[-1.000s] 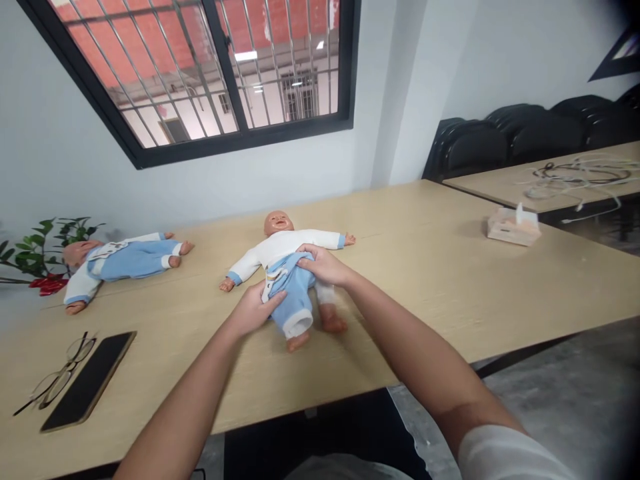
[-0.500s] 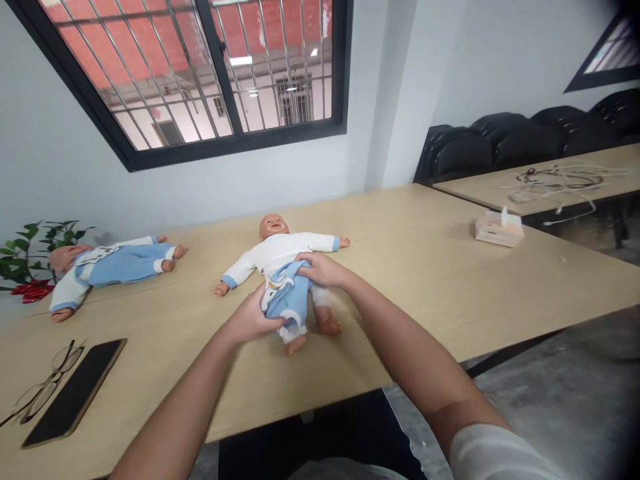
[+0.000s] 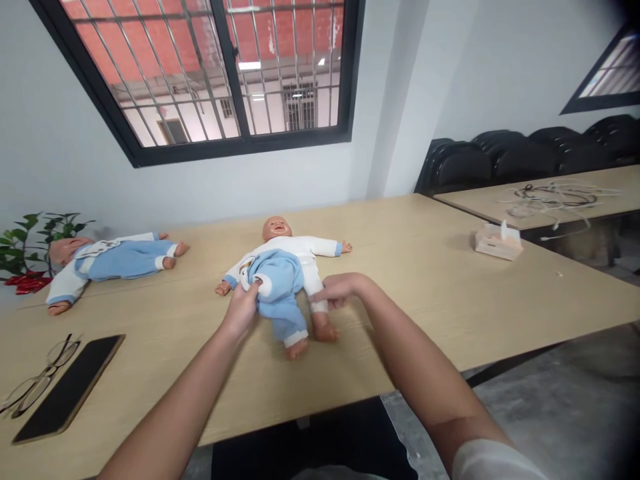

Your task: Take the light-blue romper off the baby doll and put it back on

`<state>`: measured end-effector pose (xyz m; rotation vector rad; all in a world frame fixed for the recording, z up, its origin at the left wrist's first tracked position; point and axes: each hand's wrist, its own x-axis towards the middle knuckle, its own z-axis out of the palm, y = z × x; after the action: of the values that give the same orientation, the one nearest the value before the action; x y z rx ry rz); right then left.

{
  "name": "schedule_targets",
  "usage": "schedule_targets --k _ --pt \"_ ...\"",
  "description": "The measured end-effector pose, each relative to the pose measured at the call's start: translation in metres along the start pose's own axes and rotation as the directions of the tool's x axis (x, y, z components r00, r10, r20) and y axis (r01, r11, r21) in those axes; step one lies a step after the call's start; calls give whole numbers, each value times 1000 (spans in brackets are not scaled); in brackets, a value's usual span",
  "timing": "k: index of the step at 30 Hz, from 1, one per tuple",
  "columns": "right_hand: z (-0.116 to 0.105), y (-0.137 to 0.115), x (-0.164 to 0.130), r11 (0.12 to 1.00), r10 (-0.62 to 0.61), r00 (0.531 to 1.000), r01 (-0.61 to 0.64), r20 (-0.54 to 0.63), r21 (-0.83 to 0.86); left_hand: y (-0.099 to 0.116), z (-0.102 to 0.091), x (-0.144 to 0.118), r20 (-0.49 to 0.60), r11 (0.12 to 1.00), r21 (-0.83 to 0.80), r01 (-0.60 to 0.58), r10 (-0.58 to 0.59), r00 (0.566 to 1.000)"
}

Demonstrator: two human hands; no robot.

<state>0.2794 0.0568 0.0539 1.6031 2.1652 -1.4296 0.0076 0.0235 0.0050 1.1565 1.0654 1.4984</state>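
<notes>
A baby doll (image 3: 277,228) lies on its back on the table, in a white top and white leggings. Blue overalls (image 3: 283,293) cover its leg on the left, with the foot sticking out of the white cuff. My left hand (image 3: 243,308) is closed on the overalls by the cuff of the other leg, bunched over the doll's belly. Beside the doll's bare-footed white leg (image 3: 313,280) is my right hand (image 3: 343,288), its index finger stretched across the legging near the knee and the other fingers partly curled. No grip on the leg shows there.
A second doll (image 3: 125,259) in blue overalls lies at the left by a potted plant (image 3: 25,243). Glasses (image 3: 47,373) and a black phone (image 3: 70,387) are at the near left. A tissue box (image 3: 499,241) stands right; cables (image 3: 560,200) lie on the farther table.
My right hand has let go of the overalls and moved down to the doll's white leg. My left hand has lifted the loose overalls leg up over the belly; the other leg now shows.
</notes>
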Motion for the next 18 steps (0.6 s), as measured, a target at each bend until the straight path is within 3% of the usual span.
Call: schedule_targets --k 3,5,7,9,10,12,15,16,18 --pt "-5 8 2 947 -128 983 161 -132 278 10 -4 -5 76 969 185 -162 150 986" --pt "-10 14 5 827 -165 964 249 -207 503 19 -6 -10 312 890 334 -309 205 928" --pt "-13 17 12 648 -153 959 278 -237 709 28 -6 -18 601 778 409 -477 164 782" --pt "-13 13 19 514 -125 966 260 -228 818 35 -3 -25 777 667 410 -622 101 621" --pt "-10 8 21 478 -122 966 259 -229 839 37 -1 -28 819 616 403 -676 87 567" --pt "-2 -6 22 431 -181 953 300 -244 851 41 2 -33 858 528 396 -751 79 508" --pt "14 -26 12 329 -355 889 410 -291 851 40 3 -33 859 479 405 -779 92 503" --pt "18 -30 7 312 -399 865 441 -305 842 39 3 -32 846 483 417 -770 103 523" --pt "20 -33 -2 312 -433 842 476 -323 822 35 3 -30 778 543 460 -703 136 614"
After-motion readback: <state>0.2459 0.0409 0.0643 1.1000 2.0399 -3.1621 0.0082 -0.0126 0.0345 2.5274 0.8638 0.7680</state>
